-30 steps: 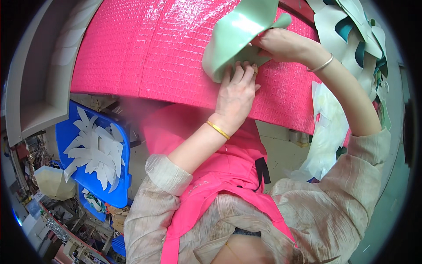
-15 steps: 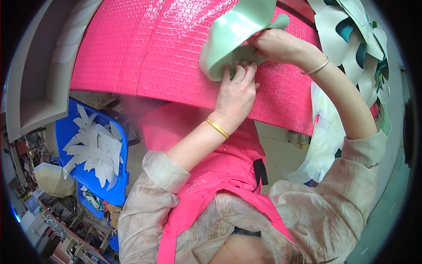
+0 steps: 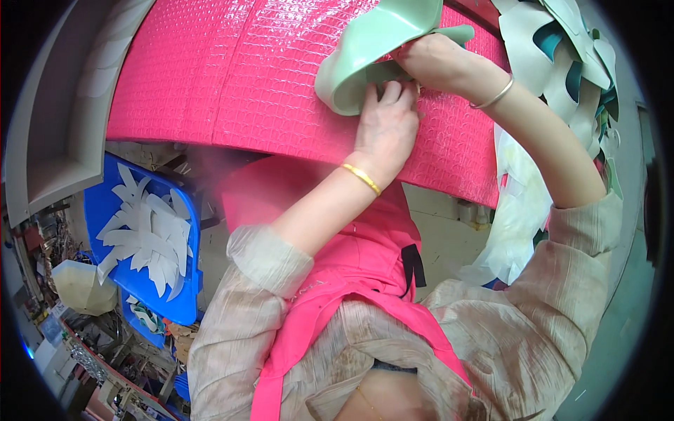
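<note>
The green sheet (image 3: pixel 379 35) is lying on the pink table (image 3: pixel 281 98), curling over itself so that its rounded fold is bulging to the left and its hollow is facing the near edge. The left hand (image 3: pixel 388 130) is reaching into that hollow, its fingers bending partway closed; their tips are hiding at the sheet, so I cannot tell whether they are pinching it or only pressing. The right hand (image 3: pixel 439 64) is arching in from the right, its fingers tucking in under the raised part; its fingertips are not showing, so its hold is uncertain too. For careful handling, the hands should probably be working close together, the left steadying the lower layer while the right is guiding the edge gently; pulling hard could be creasing the curve. Pale pieces (image 3: pixel 579 28) are piling up near the right forearm (image 3: pixel 554 147), which should be avoiding them.
</note>
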### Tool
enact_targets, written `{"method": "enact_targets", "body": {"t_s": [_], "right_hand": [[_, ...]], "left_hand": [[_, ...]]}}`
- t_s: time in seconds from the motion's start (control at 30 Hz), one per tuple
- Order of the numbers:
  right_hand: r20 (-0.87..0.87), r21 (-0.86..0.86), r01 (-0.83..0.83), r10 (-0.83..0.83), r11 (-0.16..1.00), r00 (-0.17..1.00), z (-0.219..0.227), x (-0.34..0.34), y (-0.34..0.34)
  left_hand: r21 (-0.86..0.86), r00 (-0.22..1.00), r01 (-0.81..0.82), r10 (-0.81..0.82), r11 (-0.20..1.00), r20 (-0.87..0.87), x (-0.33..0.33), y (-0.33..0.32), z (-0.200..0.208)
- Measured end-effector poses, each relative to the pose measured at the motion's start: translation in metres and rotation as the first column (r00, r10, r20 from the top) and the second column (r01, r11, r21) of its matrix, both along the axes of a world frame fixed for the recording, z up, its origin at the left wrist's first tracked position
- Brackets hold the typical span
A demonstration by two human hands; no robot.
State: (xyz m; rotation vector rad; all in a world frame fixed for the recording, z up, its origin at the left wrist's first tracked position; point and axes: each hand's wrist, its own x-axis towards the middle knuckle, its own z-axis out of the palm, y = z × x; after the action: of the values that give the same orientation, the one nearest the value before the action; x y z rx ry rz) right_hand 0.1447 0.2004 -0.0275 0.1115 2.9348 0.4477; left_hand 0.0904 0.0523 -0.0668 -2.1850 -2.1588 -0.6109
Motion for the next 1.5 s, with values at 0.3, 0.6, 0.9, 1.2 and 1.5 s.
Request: {"method": "enact_targets", "body": {"t_s": [0.3, 0.6, 0.9, 1.2, 1.5], "right_hand": [[-0.194, 0.003, -0.052, 0.051, 0.999, 0.98, 0.0, 0.003, -0.013], [-0.219, -0.535, 0.059, -0.205, 0.843, 0.954, -0.018, 0.048, -0.075], [-0.466, -0.469, -0.038, -0.211, 0.882, 0.859, -0.034, -0.014, -0.095], [0.433, 0.232, -0.123, 0.011, 0.965, 0.901, 0.055, 0.06, -0.1], [0.289, 0.293, 0.026, -0.115, 0.956, 0.95, 0.037, 0.091, -0.125]], "left_hand": [[0.061, 0.983, -0.162, 0.167, 0.985, -0.077, 0.026, 0.011, -0.014], [-0.02, 0.958, 0.032, -0.036, 0.999, -0.285, -0.064, -0.068, 0.021], [-0.293, 0.802, 0.207, -0.333, 0.933, -0.495, -0.081, -0.049, 0.045], [-0.092, 0.844, 0.417, -0.423, 0.904, -0.329, -0.019, -0.074, 0.036], [0.022, 0.926, 0.355, -0.355, 0.935, 0.127, -0.041, -0.071, 0.008]]}}
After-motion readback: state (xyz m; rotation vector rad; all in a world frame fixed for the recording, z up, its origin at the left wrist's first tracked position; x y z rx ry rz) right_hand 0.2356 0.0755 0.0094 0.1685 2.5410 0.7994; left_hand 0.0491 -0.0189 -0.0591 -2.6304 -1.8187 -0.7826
